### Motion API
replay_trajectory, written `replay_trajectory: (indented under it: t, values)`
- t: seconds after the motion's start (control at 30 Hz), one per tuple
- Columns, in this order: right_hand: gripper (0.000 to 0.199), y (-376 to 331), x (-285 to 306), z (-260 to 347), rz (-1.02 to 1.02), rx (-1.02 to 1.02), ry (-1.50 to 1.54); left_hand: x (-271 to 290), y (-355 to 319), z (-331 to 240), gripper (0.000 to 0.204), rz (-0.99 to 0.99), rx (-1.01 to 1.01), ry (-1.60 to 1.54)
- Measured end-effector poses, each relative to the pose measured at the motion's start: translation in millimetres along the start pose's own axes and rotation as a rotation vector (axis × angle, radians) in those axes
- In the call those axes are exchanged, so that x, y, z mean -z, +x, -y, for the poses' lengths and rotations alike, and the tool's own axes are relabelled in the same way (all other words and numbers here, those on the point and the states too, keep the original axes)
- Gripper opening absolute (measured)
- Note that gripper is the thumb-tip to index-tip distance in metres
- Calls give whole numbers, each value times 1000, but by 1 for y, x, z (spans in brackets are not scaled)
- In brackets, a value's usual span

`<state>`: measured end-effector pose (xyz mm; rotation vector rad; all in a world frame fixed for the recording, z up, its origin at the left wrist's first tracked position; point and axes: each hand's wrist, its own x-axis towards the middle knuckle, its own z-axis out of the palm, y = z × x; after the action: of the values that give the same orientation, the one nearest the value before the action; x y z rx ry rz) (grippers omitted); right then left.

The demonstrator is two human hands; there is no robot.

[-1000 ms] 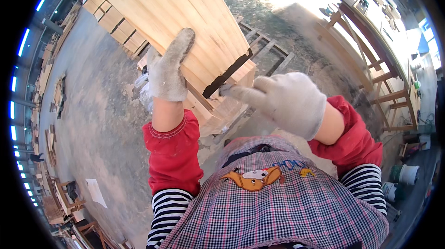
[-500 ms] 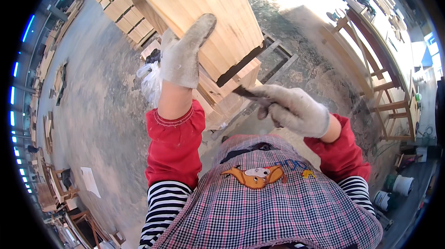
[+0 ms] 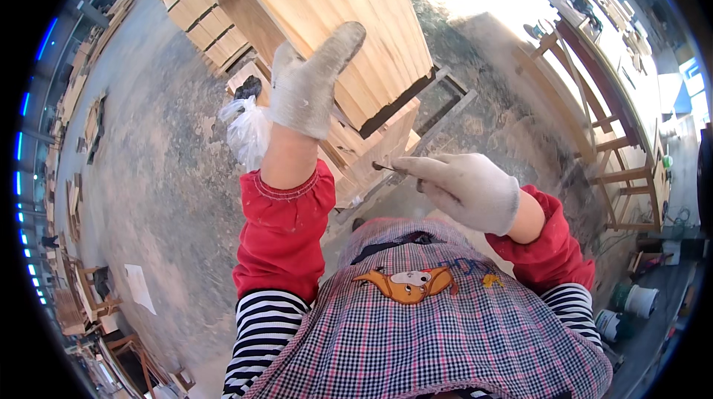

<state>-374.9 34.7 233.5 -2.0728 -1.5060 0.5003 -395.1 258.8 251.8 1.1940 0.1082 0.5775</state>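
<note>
The apron carries 1 short row of blue letters on its chest, a little right of the middle of the view. The row is crumpled by folds in the cloth, so a full reading is uncertain. It stands just beside an orange-and-white animal patch, with a small yellow figure near its right end. At the lower right, the nearer of 2 white buckets has marks on its side, too small to read.
</note>
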Motion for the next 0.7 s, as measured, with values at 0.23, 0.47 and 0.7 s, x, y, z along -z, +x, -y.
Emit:
replay_trajectory:
  t: [0.23, 0.47, 0.7]
  values:
    - [49, -14, 26, 10, -284, -125, 629, -4, -27, 0, 23, -23, 60, -65]
    - [43, 25, 32, 32, -719, 159, 103, 12, -73, 43, 25, 48, 121, 105]
    - [43, 46, 27, 66, -708, 176, -58, 26, -84, 77, 25, 173, 140, 103]
